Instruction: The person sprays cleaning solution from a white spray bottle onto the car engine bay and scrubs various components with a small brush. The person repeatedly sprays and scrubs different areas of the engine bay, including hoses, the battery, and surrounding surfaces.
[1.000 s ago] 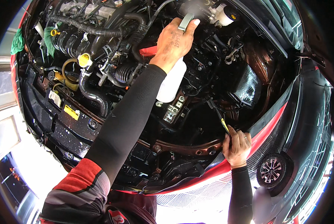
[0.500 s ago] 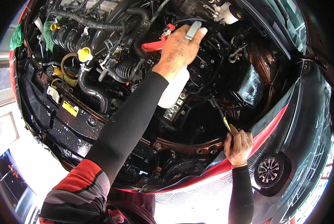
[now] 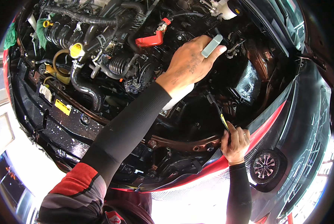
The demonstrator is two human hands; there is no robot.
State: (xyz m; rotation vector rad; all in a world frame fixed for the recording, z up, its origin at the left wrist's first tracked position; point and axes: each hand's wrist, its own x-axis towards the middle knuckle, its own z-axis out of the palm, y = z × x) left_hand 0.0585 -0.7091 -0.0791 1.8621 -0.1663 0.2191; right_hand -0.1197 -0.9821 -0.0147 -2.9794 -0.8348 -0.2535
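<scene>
My left hand reaches over the engine bay, its fingers wrapped round the neck of a spray bottle. The white body of the spray bottle shows below my wrist, and its grey spray head sticks out past my thumb. My fingertips on the far side are hidden. At the bay's front right edge, my right hand grips the handle of a slim brush, black with a yellow stripe. Its dark bristles point away from me into the bay, below the wet black box.
A red angled cover lies left of my left hand. Further left are a yellow cap, a thick black hose and ribbed tubing. A brown metal crossbar runs along the front. A dark car with a spoked wheel stands at right.
My left hand has moved right and nearer to me with the spray bottle, uncovering more of the red cover. My right hand keeps its grip on the brush. The whole view has shifted slightly.
</scene>
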